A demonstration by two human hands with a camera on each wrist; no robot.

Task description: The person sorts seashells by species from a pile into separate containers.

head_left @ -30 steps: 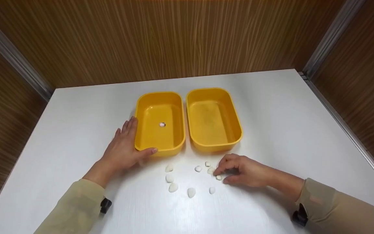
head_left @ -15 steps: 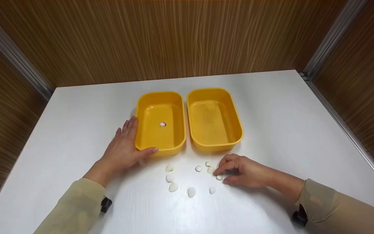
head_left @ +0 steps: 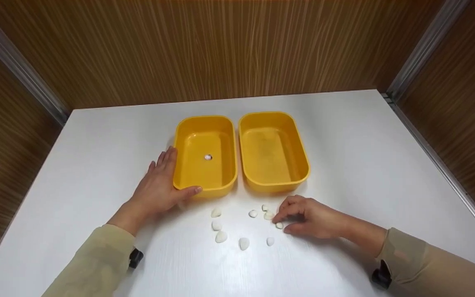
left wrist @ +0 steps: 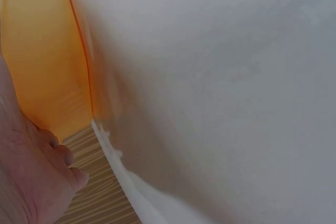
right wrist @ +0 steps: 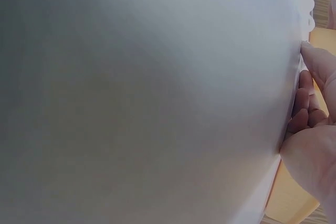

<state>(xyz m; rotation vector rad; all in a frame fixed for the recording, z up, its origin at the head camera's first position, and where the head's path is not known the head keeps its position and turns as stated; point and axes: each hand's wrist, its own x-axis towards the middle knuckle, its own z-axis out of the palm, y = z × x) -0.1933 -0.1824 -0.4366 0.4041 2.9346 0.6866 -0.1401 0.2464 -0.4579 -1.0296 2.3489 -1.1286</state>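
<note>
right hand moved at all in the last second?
No. The right hand keeps its fingertips at the same small shell, just in front of the right yellow tub; the slight shift is camera drift.

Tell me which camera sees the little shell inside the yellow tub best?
The head view. It looks down into the left yellow tub and shows the small shell on its floor. The left wrist view shows only the tub's outer wall; the right wrist view shows neither.

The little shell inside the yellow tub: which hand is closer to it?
Left. The left hand rests against that tub holding the shell; the right hand is nearer the loose shells.
</note>
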